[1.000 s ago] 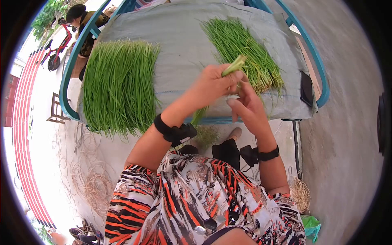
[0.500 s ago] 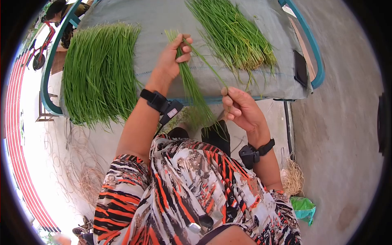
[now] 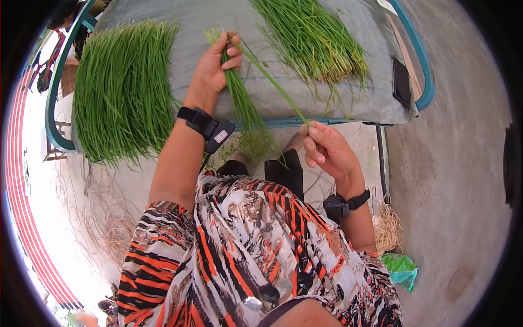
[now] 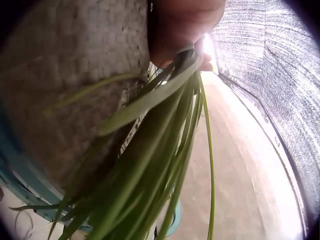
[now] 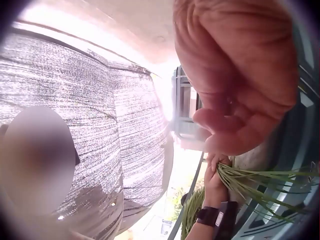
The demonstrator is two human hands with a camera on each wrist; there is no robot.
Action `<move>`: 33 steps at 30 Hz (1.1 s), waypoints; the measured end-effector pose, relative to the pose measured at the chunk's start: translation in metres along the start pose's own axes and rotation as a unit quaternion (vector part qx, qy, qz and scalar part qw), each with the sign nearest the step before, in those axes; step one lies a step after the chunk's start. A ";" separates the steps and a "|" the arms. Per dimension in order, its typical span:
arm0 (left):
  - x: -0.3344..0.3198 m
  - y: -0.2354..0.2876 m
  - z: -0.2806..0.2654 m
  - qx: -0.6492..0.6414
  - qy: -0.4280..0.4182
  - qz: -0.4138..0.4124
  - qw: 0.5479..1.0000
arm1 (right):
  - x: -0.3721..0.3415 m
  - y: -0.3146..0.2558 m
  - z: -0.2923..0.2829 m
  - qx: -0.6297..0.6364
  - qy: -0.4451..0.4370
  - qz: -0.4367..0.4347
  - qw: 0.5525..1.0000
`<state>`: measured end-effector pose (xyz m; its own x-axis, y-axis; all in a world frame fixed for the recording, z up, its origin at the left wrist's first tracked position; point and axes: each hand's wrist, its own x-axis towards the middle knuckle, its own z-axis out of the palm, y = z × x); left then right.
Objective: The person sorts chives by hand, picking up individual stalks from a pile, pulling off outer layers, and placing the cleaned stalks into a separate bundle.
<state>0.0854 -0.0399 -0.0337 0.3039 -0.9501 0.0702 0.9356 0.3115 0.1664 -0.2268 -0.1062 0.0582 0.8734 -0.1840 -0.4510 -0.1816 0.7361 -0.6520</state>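
Note:
In the head view my left hand grips a small bunch of thin green stalks near their pale ends, the leaves hanging down toward the lap. One longer stalk stretches from that hand to my right hand, which pinches its end between thumb and forefinger. The left wrist view shows the bunch fanning out below the left hand. In the right wrist view the right hand has its fingers bent, and the left hand with the bunch is beyond it.
A wide neat pile of green stalks lies on the left of the grey-covered table, a looser pile on the right. A black phone lies near the right edge. Blue rails border the table. A green bag is on the floor.
The hands were together over the table a second ago; they have since parted, a stalk stretched between them. Over the last half second the left hand has shifted slightly up and left in view.

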 end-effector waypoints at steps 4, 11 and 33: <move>0.002 -0.001 -0.001 -0.017 -0.005 0.001 1.000 | -0.004 0.004 -0.003 -0.025 0.017 0.015 0.999; 0.002 -0.005 0.003 -0.006 -0.019 -0.004 1.000 | -0.006 0.012 -0.009 -0.086 0.054 0.031 0.994; 0.002 -0.011 0.015 0.072 0.047 -0.017 0.996 | 0.012 0.049 -0.044 -0.149 0.155 0.064 0.975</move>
<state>0.0730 -0.0448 -0.0205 0.2946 -0.9552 -0.0285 0.9117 0.2720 0.3078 -0.2450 -0.1012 -0.0056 0.6653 -0.3255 -0.6719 -0.4428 0.5526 -0.7061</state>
